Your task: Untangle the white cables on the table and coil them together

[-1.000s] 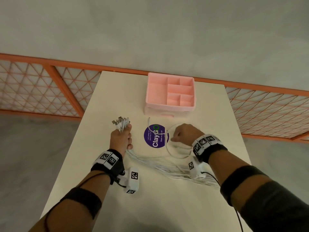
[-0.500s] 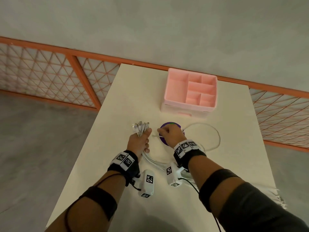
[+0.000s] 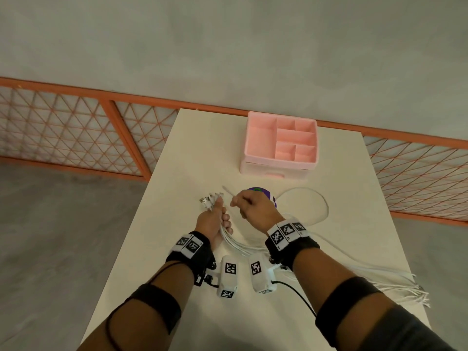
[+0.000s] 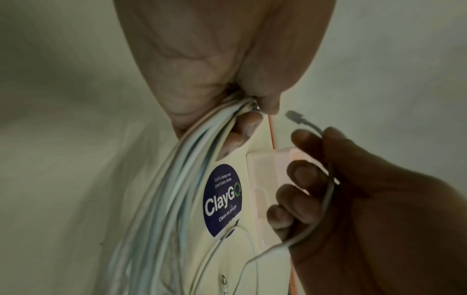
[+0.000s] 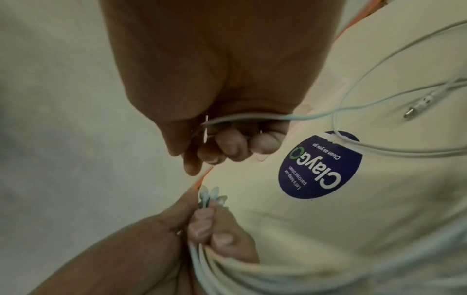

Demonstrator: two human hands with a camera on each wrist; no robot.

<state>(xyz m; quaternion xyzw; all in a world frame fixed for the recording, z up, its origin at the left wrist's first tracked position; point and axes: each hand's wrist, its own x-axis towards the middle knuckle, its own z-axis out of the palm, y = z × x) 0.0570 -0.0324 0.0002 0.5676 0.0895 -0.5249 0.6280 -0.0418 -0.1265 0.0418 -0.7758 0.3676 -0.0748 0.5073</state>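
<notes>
My left hand [image 3: 215, 219] grips a bundle of several white cables [image 3: 235, 243] near their plugs [image 3: 209, 200], which stick out past its fingers. The bundle [image 4: 177, 179] trails back under my right arm to the table's near right edge [image 3: 395, 282]. My right hand [image 3: 249, 205] pinches a single white cable [image 4: 326, 191] just behind its plug [image 3: 228, 190], right beside the left hand's plugs. That cable [image 5: 252, 117] runs on into a loose loop [image 3: 321, 206] on the table to the right. Both hands hover just above the cream table [image 3: 192, 153].
A pink compartment organiser [image 3: 281, 144] stands at the back of the table, behind the hands. A round purple ClayGo sticker [image 4: 223, 199] lies on the table under my right hand. An orange mesh railing [image 3: 76, 133] runs beyond the table's far edge.
My right hand has carried the single cable's plug end leftward, from over the sticker to beside the left hand's plugs. The loop stays on the right. The left hand keeps its grip.
</notes>
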